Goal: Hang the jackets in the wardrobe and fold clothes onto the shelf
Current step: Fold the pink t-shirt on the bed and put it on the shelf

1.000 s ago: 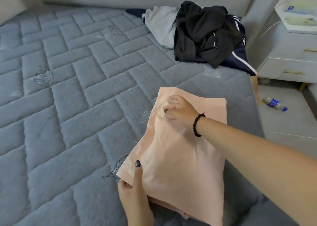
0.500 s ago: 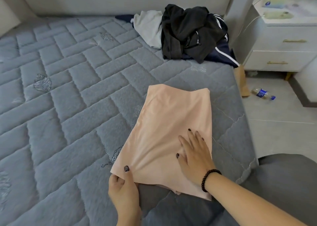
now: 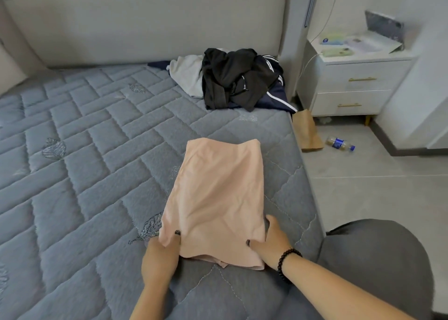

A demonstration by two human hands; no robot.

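The folded peach garment (image 3: 215, 198) lies on the bed (image 3: 84, 174) with its long axis running straight away from the person. The left hand (image 3: 161, 259) pinches its near left corner and the right hand (image 3: 271, 242) its near right corner, equally close. No writing is readable.

A grey quilted mattress (image 3: 84, 174) is filling most of the view, with a padded headboard (image 3: 145, 23) running along its far edge. Beyond the mattress's far right corner, a white nightstand (image 3: 351, 86) with two gold-handled drawers is standing on the tiled floor (image 3: 363, 198). Papers (image 3: 358, 44) are lying on its top, and a white cable (image 3: 308, 64) is hanging down its left side. A brown paper bag (image 3: 308, 132) is leaning against the mattress's right edge. A plastic bottle (image 3: 339, 143) is lying on the floor just beside the bag.
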